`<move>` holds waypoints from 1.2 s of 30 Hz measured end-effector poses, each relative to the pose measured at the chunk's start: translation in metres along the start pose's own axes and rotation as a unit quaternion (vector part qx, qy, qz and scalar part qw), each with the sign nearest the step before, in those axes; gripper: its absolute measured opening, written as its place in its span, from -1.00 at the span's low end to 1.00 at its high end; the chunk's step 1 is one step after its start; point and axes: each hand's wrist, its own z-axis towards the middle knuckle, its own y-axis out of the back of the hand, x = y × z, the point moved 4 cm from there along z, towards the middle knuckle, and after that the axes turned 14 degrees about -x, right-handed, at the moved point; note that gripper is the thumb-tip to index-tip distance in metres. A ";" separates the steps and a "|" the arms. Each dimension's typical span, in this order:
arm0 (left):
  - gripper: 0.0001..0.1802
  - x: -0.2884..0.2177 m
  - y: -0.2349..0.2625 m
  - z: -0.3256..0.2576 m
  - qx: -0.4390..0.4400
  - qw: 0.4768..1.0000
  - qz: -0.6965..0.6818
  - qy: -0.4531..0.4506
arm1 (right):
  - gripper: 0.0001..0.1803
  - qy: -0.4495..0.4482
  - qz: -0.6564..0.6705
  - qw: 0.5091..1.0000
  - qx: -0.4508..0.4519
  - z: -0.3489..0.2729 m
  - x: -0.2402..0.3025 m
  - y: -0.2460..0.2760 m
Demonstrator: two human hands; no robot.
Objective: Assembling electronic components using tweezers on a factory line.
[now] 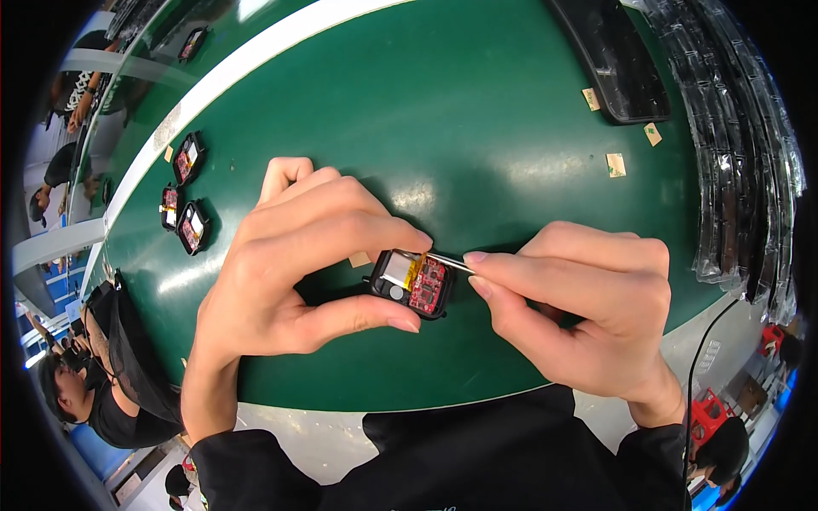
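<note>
My left hand (298,264) grips a small black electronic device housing (375,285) by its edges, thumb below and index finger above. Inside the open housing sit a red circuit board (430,288), a silver battery cell (399,268) with yellow tape, and a round silvery disc (396,292). My right hand (588,302) pinches a pair of metal tweezers (452,263) between thumb and index finger. Their tips reach the upper edge of the board, near my left index fingertip; exactly what they touch is too small to tell.
Several similar open housings (189,157) lie on the green table (443,111) at the left, by a white rail (213,85). A black tray (626,77) lies at the far right, near small tan stickers (615,165). Plastic-wrapped black strips (724,162) line the right edge. Another person (119,383) sits at the left.
</note>
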 end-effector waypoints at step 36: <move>-0.45 0.003 0.007 0.008 -0.153 0.976 -0.128 0.083 | -0.76 -0.025 0.108 0.977 -0.183 -0.022 0.003 0.026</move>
